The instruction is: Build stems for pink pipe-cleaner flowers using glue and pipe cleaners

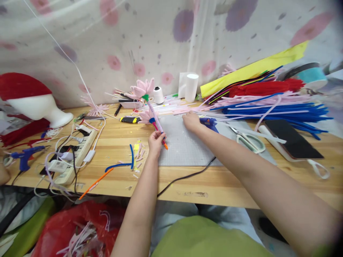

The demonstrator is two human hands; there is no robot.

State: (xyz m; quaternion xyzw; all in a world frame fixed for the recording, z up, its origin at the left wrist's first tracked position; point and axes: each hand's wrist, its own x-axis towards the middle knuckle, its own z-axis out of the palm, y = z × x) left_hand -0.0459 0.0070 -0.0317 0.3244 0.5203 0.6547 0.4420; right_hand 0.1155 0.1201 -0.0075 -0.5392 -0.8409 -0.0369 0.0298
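My left hand [156, 143] is closed round the stems of pipe-cleaner flowers, held upright over the left edge of a grey cutting mat [177, 155]. The taller pink flower [143, 90] has green under its petals. A lower pink flower [147, 117] has a blue base. An orange tip pokes out below my fingers. My right hand [192, 122] reaches to the mat's far edge, beside pale pink pipe cleaners [184, 110]. Its fingers are bent together and partly hidden, so what they hold does not show. A blue glue gun [209, 123] lies just right of that hand.
Scissors [250, 141] and a phone [293, 139] lie right, before bundled blue pipe cleaners [276, 112]. Behind stand a thread spool [158, 95] and white cylinder [191, 87]. Left are a power strip [77, 157], another glue gun [25, 157] near someone's hand, and a foam head [34, 103].
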